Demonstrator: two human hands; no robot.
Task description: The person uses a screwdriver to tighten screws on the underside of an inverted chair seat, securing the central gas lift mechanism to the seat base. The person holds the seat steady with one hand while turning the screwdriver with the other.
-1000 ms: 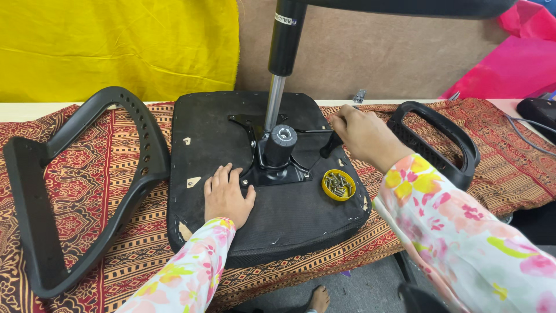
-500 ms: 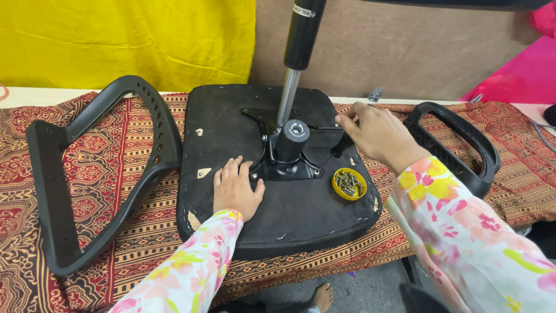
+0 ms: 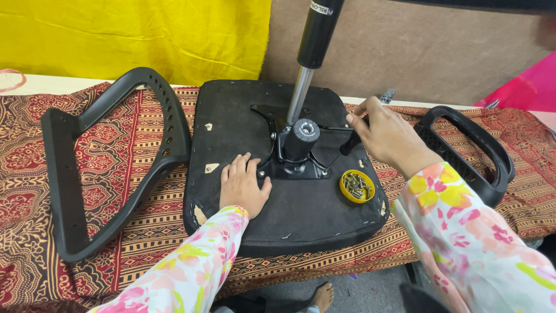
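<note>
Seat (image 3: 243,122) lay upside down on the patterned cloth (image 3: 35,150), black underside up, roughly centre of the table. Mechanism plate (image 3: 295,165) was mounted on it, with the gas cylinder (image 3: 307,64) standing upright out of the hub.

Left hand (image 3: 242,184) was flat on the seat, palm down, fingers spread, gripping nothing. Fingertips sat right at the plate's left edge; touching or just short, couldn't tell.

Right hand (image 3: 387,136) was curled around the black lever (image 3: 349,143) on the plate's right side, fingers closed over its handle end, thumb toward the hub. Grip looked loose rather than clenched.

Yellow cup (image 3: 357,185) of screws sat on the seat just right of the plate, below the right hand, not touched by either hand.

Left armrest (image 3: 110,156) lay flat on the cloth, its inner bar right against the seat's left edge. Right armrest (image 3: 472,150) lay on the cloth right of the seat, partly behind the right forearm.

Yellow sheet (image 3: 133,35) and brown board (image 3: 428,52) behind the table. Bare foot (image 3: 320,297) visible on the floor below the table edge.
</note>
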